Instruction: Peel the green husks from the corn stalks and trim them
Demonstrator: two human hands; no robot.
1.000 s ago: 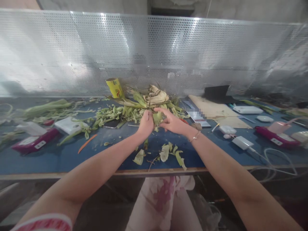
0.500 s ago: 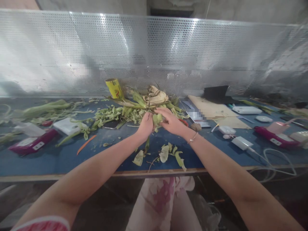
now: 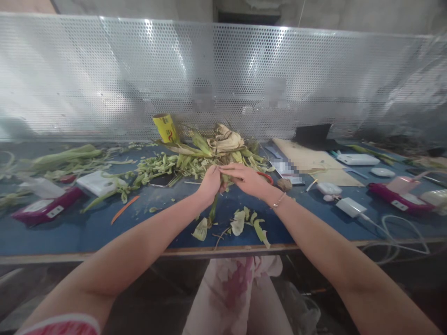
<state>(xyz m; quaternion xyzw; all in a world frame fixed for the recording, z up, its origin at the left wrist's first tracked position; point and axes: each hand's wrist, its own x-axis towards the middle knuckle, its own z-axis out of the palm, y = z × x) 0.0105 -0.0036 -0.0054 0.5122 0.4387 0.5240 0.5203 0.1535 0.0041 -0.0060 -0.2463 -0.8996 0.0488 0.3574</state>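
Observation:
My left hand and my right hand meet above the middle of the blue table. Between them they pinch a folded pale green corn husk, mostly hidden under my fingers. The right fingers reach across to the left fingertips. A green strip shows just below my left hand; whether it joins the held husk I cannot tell. Behind the hands lies a heap of knotted green husk pieces, with larger husk leaves and dry tan husks. Husk scraps lie near the front edge.
A yellow tube stands at the back. Left are a phone, an orange strip and a purple power strip. On the right lie cardboard, red-handled scissors or a similar tool, a white charger and its cable.
My right fingers have closed over toward the left fingertips. The folded green husk, plainly visible between the hands before, is now mostly covered.

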